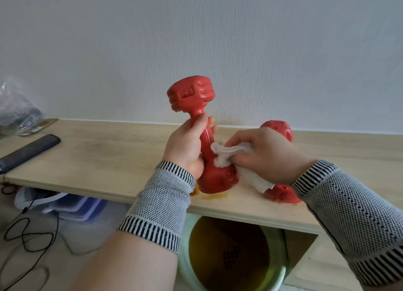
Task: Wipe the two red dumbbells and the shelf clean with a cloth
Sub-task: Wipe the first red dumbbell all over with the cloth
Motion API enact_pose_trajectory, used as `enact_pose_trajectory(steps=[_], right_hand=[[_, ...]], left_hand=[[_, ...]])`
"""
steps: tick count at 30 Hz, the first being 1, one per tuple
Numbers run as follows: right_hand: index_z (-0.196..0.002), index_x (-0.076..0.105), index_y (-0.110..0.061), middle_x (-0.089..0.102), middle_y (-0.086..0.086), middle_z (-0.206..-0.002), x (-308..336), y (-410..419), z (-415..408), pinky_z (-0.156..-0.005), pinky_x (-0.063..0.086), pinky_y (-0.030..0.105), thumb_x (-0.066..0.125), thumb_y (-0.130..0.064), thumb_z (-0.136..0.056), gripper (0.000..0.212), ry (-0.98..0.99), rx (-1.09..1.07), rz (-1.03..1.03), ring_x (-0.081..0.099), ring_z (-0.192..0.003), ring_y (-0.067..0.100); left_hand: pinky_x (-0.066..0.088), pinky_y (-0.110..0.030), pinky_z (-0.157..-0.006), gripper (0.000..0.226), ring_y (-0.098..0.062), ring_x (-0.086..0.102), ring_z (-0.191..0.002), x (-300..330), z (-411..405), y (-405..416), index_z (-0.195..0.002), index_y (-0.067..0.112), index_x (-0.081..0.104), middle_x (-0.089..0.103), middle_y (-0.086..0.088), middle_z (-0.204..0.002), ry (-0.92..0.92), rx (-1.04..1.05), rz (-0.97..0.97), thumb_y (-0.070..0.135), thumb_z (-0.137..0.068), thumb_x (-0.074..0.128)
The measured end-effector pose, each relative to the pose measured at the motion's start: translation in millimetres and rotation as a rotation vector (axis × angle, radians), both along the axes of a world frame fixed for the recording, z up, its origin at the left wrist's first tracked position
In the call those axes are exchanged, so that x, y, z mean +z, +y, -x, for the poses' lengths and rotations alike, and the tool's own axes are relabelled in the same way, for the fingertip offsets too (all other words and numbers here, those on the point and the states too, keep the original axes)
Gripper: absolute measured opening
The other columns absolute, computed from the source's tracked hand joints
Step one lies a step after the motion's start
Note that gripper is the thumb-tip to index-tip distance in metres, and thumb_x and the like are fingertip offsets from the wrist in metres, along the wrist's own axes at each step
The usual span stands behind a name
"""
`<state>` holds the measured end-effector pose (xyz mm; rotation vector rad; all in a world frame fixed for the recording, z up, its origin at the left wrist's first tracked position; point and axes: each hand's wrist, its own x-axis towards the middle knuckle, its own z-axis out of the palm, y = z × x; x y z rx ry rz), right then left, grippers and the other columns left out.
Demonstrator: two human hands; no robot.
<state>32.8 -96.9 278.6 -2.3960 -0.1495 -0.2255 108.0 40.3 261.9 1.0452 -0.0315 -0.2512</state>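
Against a pale textured wall, a wooden shelf is carrying two red dumbbells. The left hand is gripping the handle of the upright dumbbell, stamped 1KG, its lower head resting on the shelf by a brown stain. The right hand is pinching a soft white cloth against the handle. Rigid and likely heavy, it suits that mid-handle grip. The second dumbbell is lying largely hidden behind the right wrist.

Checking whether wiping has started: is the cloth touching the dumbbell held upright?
Touching. The head view shows the white cloth, gripped by the right hand, pressed against the handle of the upright dumbbell, which the left hand holds.
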Motion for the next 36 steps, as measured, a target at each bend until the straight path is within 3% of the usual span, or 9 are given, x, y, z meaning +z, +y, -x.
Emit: enact_pose_trajectory(steps=[3, 5, 8, 15, 19, 24, 29, 34, 36], right_hand=[[-0.087, 0.072, -0.032, 0.068, -0.01, -0.085, 1, 11, 4, -0.072, 0.046, 0.015, 0.066, -0.013, -0.077, 0.022, -0.001, 0.117, 0.091, 0.061, -0.079, 0.003], [-0.092, 0.074, -0.028, 0.069, -0.008, -0.092, -4, 8, 0, -0.077, 0.046, 0.02, 0.064, -0.012, -0.079, 0.023, -0.026, 0.073, 0.148, 0.062, -0.085, 0.007], [-0.098, 0.074, -0.021, 0.07, -0.005, -0.098, -10, -4, -5, -0.078, 0.041, 0.015, 0.06, -0.013, -0.082, 0.022, -0.014, -0.08, 0.152, 0.062, -0.09, 0.008], [-0.092, 0.076, -0.024, 0.065, -0.009, -0.092, 2, 8, 1, -0.083, 0.047, 0.02, 0.063, -0.003, -0.076, 0.029, -0.042, 0.112, 0.059, 0.061, -0.087, 0.007], [-0.095, 0.074, -0.022, 0.068, -0.006, -0.097, -5, 3, -3, -0.076, 0.046, 0.012, 0.057, -0.008, -0.081, 0.026, 0.005, -0.026, 0.036, 0.061, -0.088, 0.006], [-0.099, 0.075, -0.021, 0.064, 0.003, -0.105, 2, 18, 3, -0.092, 0.045, 0.032, 0.055, -0.012, -0.082, 0.028, 0.011, 0.173, 0.122, 0.06, -0.098, 0.019], [-0.108, 0.071, -0.023, 0.064, -0.001, -0.113, -13, 5, -6, -0.095, 0.044, 0.031, 0.051, -0.007, -0.084, 0.035, 0.018, 0.002, 0.194, 0.058, -0.106, 0.017], [-0.1, 0.074, -0.023, 0.064, 0.001, -0.108, -4, 18, 1, -0.092, 0.046, 0.035, 0.051, -0.009, -0.084, 0.032, -0.032, 0.155, 0.17, 0.061, -0.101, 0.022], [-0.098, 0.074, -0.024, 0.065, -0.002, -0.103, -3, 15, -1, -0.09, 0.046, 0.03, 0.051, -0.005, -0.082, 0.035, -0.036, 0.105, 0.139, 0.061, -0.099, 0.018]], left_hand=[[0.047, -0.028, -0.058, 0.011, -0.012, 0.061, -0.072, -2, 1, -1, -0.091, 0.016, 0.065, 0.067, 0.0, -0.081, -0.113, 0.028, -0.131, 0.02, -0.095, 0.056], [0.046, -0.032, -0.063, 0.013, -0.015, 0.057, -0.069, -5, 2, -2, -0.09, 0.014, 0.065, 0.064, -0.002, -0.075, -0.154, 0.034, -0.152, 0.02, -0.096, 0.056], [0.044, -0.038, -0.075, 0.014, -0.016, 0.059, -0.068, -6, 3, -3, -0.094, 0.01, 0.065, 0.064, -0.002, -0.077, -0.134, 0.024, -0.078, 0.021, -0.095, 0.057], [0.044, -0.03, -0.057, 0.015, -0.015, 0.058, -0.062, -5, -4, 2, -0.094, 0.01, 0.065, 0.062, -0.003, -0.077, -0.128, 0.095, -0.042, 0.022, -0.095, 0.056], [0.044, -0.031, -0.064, 0.016, -0.016, 0.057, -0.062, -7, -3, -3, -0.093, 0.009, 0.066, 0.063, -0.003, -0.073, -0.105, 0.117, -0.04, 0.022, -0.094, 0.057], [0.044, -0.025, -0.053, 0.016, -0.016, 0.054, -0.058, -7, -4, -3, -0.091, 0.007, 0.063, 0.059, -0.004, -0.071, -0.06, 0.155, -0.043, 0.02, -0.095, 0.054], [0.043, -0.026, -0.054, 0.01, -0.015, 0.054, -0.053, -7, -4, -5, -0.083, 0.009, 0.064, 0.059, 0.0, -0.06, -0.041, 0.18, -0.097, 0.013, -0.089, 0.058], [0.042, -0.028, -0.056, 0.011, -0.015, 0.05, -0.052, -9, -5, -5, -0.079, 0.011, 0.059, 0.053, -0.004, -0.057, -0.077, 0.164, -0.247, 0.003, -0.086, 0.059], [0.042, -0.029, -0.058, 0.009, -0.018, 0.049, -0.052, -9, -5, -5, -0.079, 0.009, 0.055, 0.053, -0.007, -0.06, -0.045, 0.176, -0.235, 0.005, -0.087, 0.058]])
